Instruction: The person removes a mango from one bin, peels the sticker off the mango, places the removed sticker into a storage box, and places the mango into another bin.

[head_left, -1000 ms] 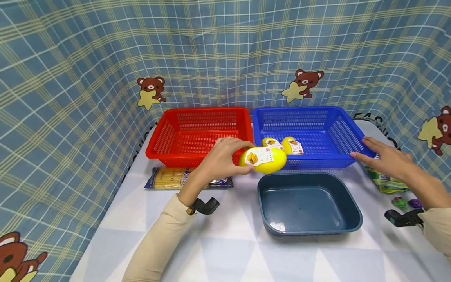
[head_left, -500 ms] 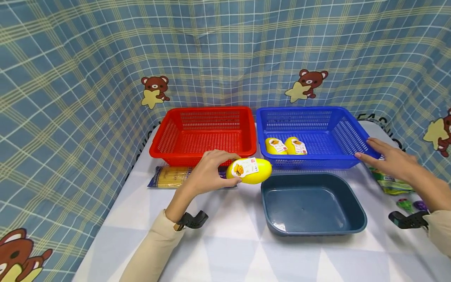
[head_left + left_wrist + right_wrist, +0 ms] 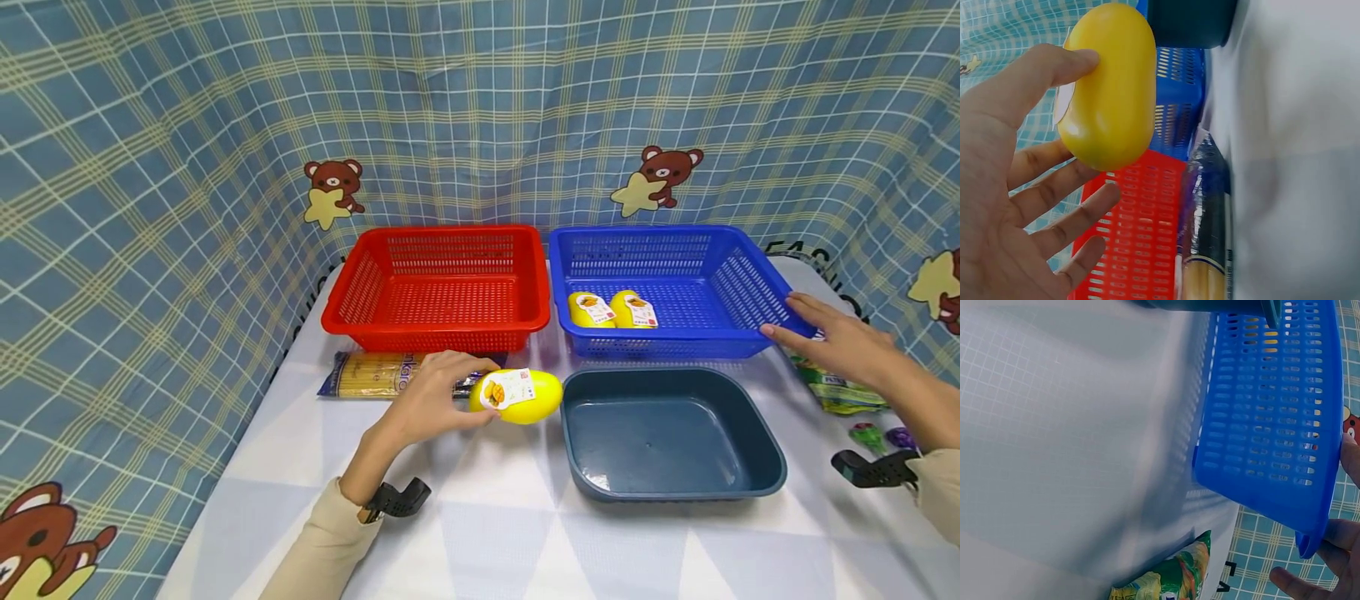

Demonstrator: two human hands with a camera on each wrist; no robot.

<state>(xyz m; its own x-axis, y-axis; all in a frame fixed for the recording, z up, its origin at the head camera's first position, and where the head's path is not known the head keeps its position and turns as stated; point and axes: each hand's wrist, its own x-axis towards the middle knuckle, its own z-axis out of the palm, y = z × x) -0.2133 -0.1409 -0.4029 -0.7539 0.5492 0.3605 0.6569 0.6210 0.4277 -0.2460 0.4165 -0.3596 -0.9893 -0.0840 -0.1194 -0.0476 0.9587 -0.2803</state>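
Note:
A smooth yellow mango (image 3: 542, 400) with a white label picturing mangoes is pinched at its left end by my left hand (image 3: 429, 402), above the table just left of the dark tub (image 3: 660, 492). In the left wrist view the thumb lies on the mango (image 3: 1119, 94), while the lower fingers spread loosely behind it. My right hand (image 3: 851, 343) holds the front right corner of the blue basket (image 3: 675, 343), thumb on the rim and fingers round the outer side. Inside that basket lie two more labelled mangoes (image 3: 591, 312), side by side at the front left.
A red basket (image 3: 442, 340) stands left of the blue one. A packet of spaghetti (image 3: 367, 377) lies before it, partly behind my left hand. On the right are a green packet (image 3: 840, 392) and small green and purple items (image 3: 866, 437). A plaid curtain (image 3: 465, 100) closes the back.
My left hand has carried the mango left and down, from the front of the blue basket to beside the tub. My right hand keeps its place on the basket; the view shifts slightly.

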